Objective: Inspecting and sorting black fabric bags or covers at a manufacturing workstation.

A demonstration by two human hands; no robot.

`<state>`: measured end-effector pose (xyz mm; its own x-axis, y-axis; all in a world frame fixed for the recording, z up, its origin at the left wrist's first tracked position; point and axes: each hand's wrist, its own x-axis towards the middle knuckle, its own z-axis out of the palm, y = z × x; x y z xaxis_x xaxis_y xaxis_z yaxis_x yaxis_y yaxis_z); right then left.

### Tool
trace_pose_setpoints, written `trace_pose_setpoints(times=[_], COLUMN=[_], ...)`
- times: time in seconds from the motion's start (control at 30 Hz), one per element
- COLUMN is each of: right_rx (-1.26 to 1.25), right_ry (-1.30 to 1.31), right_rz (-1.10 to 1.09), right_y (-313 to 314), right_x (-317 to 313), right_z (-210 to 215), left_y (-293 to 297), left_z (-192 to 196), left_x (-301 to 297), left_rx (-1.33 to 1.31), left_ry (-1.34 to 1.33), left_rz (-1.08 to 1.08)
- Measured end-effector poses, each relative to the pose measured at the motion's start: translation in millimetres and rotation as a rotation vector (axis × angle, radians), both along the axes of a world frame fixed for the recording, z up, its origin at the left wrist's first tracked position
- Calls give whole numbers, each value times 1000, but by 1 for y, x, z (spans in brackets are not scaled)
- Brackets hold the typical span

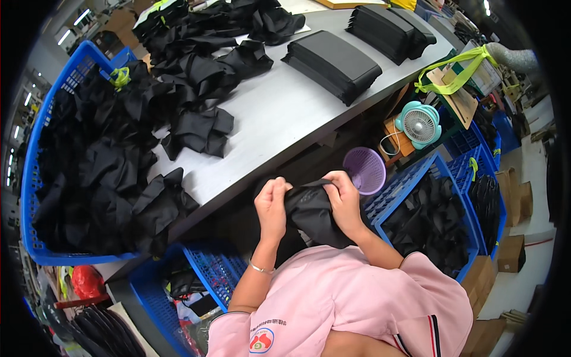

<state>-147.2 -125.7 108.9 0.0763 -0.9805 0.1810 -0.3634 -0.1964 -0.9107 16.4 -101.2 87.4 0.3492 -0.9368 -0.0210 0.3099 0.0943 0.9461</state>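
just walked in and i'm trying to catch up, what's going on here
A person in a pink shirt holds up a black cloth piece with both hands, the left hand pinching one side and the right hand the other. It is in front of the body, at the near side of the grey table. Crumpled black pieces lie on the table, with neat black stacks farther right. A blue crate at the left is heaped with more black cloth.

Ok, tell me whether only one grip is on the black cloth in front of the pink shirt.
No: the left grip and the right grip each hold the black cloth.
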Motion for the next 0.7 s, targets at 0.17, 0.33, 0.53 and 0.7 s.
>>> trace_pose_setpoints(times=[0.17,0.33,0.53,0.7], right_rx=[-578,-243,191,316], right_ry=[117,94,-100,-30], right_rz=[40,330,661,635], right_y=[-6,-16,15,34], right_x=[0,7,49,11], right_z=[17,-7,-1,-29], left_y=[21,49,58,62], left_z=[-10,-11,-87,-159], left_x=[1,-8,-1,-4], left_rx=[352,323,-166,-61], left_ry=[755,992,106,734], left_rz=[-458,-782,-1018,-1003])
